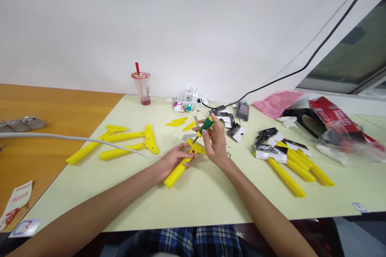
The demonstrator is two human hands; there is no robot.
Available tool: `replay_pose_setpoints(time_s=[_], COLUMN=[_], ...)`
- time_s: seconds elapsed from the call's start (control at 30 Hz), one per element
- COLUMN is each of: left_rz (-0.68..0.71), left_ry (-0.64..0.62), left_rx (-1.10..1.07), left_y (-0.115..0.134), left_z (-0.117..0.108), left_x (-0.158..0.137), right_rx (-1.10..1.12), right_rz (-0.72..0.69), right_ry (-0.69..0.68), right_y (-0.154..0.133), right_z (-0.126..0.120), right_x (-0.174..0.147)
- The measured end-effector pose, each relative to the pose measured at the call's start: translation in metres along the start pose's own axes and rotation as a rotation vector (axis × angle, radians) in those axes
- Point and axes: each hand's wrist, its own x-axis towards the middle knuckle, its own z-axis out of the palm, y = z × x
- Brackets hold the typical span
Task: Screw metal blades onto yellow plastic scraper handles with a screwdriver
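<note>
My left hand [175,160] is closed around a yellow plastic scraper handle [177,173] near its triangular head, holding it just above the table. In my right hand [217,140] is a green and yellow screwdriver [206,124], tilted, with its thin shaft pointing down at the scraper's head. Whether the tip sits in a screw is too small to tell. Behind the head lie grey metal blades [194,136] and thin yellow plastic pieces [177,121]. Tiny screws [229,155] are scattered right of my right hand.
More yellow handles [129,150] lie at left, crossed by a white cable [90,139]. Scrapers with black-and-white cards [285,170] are piled at right. A cup with a red straw [142,88], a power strip [189,98], loose cards [236,131] and a pink bag [277,103] stand farther back.
</note>
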Motion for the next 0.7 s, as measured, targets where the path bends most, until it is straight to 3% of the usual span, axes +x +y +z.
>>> replay_pose_setpoints(time_s=[0.17,0.37,0.57,0.7], left_rz=[0.021,0.023,0.031,0.013], left_ry=[-0.029,0.014,0.002,0.015], left_rx=[0.082,0.11,0.147,0.126], left_y=[0.0,0.005,0.002,0.003], left_z=[0.008,0.012,0.01,0.012], left_x=[-0.004,-0.007,-0.006,-0.007], right_rx=[-0.158,0.001,-0.105,-0.081], right_rz=[-0.063,-0.039,-0.112,-0.112], right_ry=[0.195,0.013,0.114,0.009], right_y=[0.008,-0.005,-0.005,-0.008], right_z=[-0.004,-0.006,-0.005,-0.009], right_x=[-0.007,-0.008,-0.009,-0.008])
